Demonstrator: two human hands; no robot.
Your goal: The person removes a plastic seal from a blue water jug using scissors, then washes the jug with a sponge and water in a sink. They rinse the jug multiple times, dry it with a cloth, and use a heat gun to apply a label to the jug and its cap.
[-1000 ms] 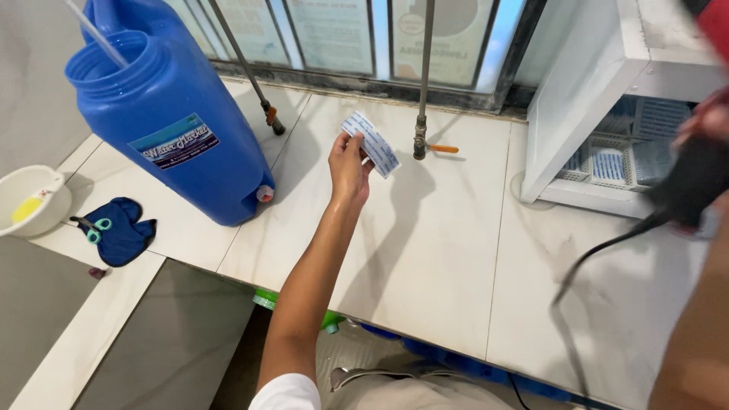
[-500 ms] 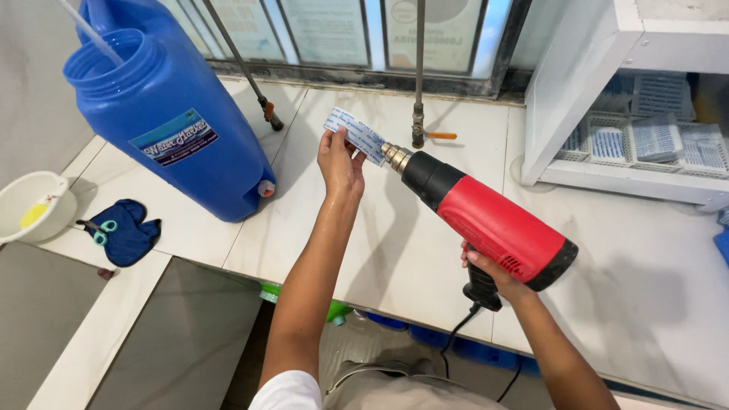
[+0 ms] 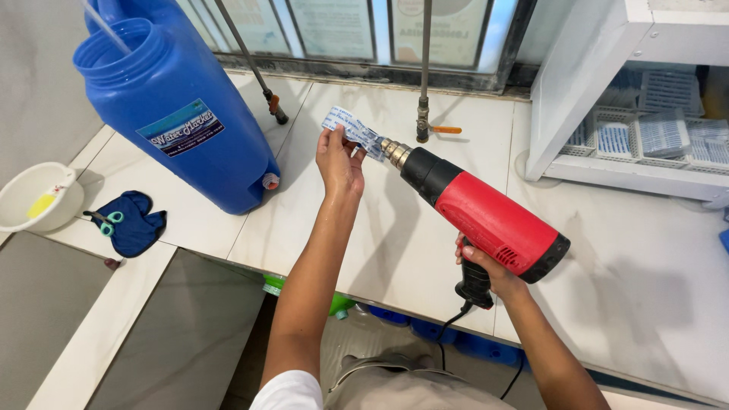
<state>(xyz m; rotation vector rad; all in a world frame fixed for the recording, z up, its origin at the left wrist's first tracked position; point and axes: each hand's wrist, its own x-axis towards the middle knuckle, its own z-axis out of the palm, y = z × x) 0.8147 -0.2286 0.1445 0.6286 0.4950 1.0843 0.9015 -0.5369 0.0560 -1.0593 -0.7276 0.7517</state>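
— Hands first: what did each one grip?

— Right hand (image 3: 486,266), at five o'clock, was closed around the handle of the red heat gun (image 3: 474,212). Left hand (image 3: 339,161), near centre, pinched a small printed plastic label (image 3: 353,130) between thumb and fingers, up off the white counter (image 3: 395,250).

— And the nozzle?

— Its metal tip sat just beside the label's right end, at about twelve o'clock. I judged the heating step was in hand; steady aim clear of the fingers seemed called for.

— Farther off?

— Blue water container (image 3: 178,114) at ten o'clock, valve pipe (image 3: 423,114) at twelve.

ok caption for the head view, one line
Left hand holds a printed strip at the nozzle of the red heat gun in the right hand.
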